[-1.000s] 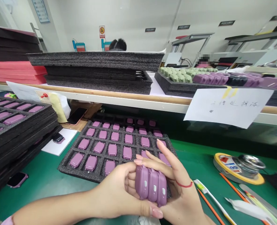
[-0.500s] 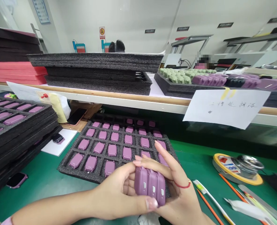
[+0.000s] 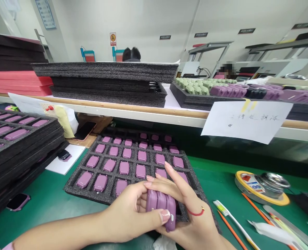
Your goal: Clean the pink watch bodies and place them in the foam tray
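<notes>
Three purple smartwatch cases [image 3: 161,201] stand side by side, pressed together between my two hands. My left hand [image 3: 133,215] grips them from the left, its thumb across their near side. On the right, my right hand [image 3: 187,208] wraps round the same stack, with its fingers over the far side and a red string on it. Just beyond both hands lies a black foam tray [image 3: 77,191] whose pockets hold rows of purple watch cases [image 3: 101,182]. My right fingers hide part of its right columns.
Foam trays with purple cases [image 3: 15,134] are stacked at left, near a loose watch [image 3: 17,201]. A toothbrush [image 3: 233,220], tape roll [image 3: 237,184] and metal tweezers [image 3: 294,222] lie at right. Foam stacks [image 3: 104,73] fill the shelf. People sit in the background.
Both hands and the held cases have shifted slightly left. My left thumb now covers more of the cases' near side, hiding some of their side buttons.
</notes>
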Motion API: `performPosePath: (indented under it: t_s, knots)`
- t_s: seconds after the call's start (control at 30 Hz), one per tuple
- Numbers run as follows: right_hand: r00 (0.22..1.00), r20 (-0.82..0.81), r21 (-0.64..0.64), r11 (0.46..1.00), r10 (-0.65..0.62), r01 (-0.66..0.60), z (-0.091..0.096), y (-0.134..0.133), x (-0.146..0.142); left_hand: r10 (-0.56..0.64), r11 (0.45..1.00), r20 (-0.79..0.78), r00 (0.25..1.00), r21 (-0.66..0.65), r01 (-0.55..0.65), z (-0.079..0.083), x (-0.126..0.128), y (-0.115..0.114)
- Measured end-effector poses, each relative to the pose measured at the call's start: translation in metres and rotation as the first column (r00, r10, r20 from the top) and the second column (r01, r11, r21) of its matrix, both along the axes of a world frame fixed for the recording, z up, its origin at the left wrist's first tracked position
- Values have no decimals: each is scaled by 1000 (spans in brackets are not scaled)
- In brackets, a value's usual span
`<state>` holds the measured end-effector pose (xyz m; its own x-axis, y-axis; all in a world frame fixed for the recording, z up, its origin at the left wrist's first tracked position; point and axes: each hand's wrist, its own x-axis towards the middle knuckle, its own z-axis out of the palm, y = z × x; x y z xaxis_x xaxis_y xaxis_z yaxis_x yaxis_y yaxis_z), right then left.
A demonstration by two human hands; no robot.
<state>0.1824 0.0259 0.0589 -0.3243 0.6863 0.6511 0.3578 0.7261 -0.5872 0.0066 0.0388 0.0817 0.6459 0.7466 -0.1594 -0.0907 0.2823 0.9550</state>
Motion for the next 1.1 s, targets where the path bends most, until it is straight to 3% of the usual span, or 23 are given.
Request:
performPosePath:
  t_s: [0.27, 0.47, 0.6, 0.77, 0.83, 0.97, 1.1]
  knots:
    - [999, 45, 41, 999, 0, -1, -1, 1, -1, -72, 997, 28, 997, 39, 71, 1, 1, 5]
    - [997, 69, 112, 994, -23, 16, -1, 2, -2, -45, 999, 3, 999, 28, 44, 2, 2, 6]
    - [996, 91, 144, 990, -5, -8, -2, 2, -2, -64, 983, 46, 997, 175, 55, 5, 2, 6]
    - [990, 134, 183, 981, 39, -64, 2, -3, -3, 27, 931, -71, 997, 366, 1, 5, 0, 1]
    - [996, 78, 175, 982, 52, -65, 6, -6, -1, 79, 900, -87, 993, 435, -34, 5, -3, -2]
    - [986, -164, -62, 997, 40, -51, 6, -4, 8, 187, 783, -91, 978, 615, -93, 5, -7, -5]
    - [905, -415, -312, 919, 95, -239, -6, 10, 12, 212, 654, -20, 977, 745, -127, 2, -6, -4]
